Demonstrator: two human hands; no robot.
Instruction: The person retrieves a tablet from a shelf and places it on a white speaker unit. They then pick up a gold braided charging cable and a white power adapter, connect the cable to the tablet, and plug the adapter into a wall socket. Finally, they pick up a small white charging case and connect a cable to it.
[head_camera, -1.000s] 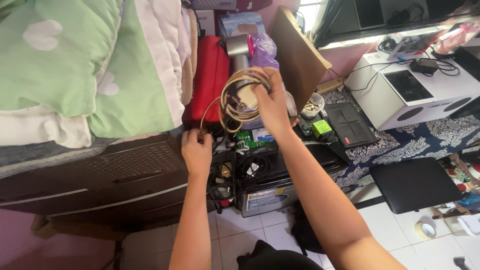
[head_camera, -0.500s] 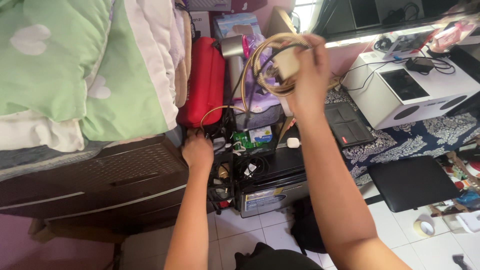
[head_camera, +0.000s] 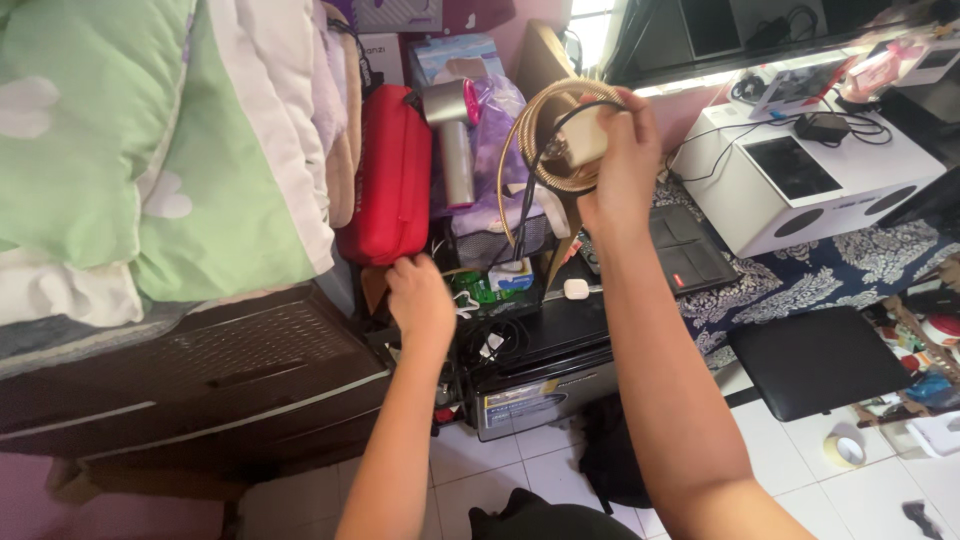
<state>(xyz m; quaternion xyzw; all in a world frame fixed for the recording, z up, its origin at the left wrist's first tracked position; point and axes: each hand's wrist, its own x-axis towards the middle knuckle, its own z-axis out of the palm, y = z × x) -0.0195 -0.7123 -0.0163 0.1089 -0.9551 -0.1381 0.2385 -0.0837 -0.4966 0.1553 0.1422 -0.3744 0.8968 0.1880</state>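
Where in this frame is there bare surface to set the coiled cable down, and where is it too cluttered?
Free: the black stool seat and the white tiles by it. Crowded: the black box top under the left hand, strewn with plugs; right hand holds the coiled cable.

Braided golden cable (head_camera: 535, 140), glossy red case (head_camera: 388, 180), soft cloth bedding (head_camera: 150, 150)

Cluttered bedroom: green bedding (head_camera: 120, 150), tiled floor (head_camera: 800, 480).

A coiled tan-and-black cable bundle (head_camera: 553, 140) with a white plug, held aloft.
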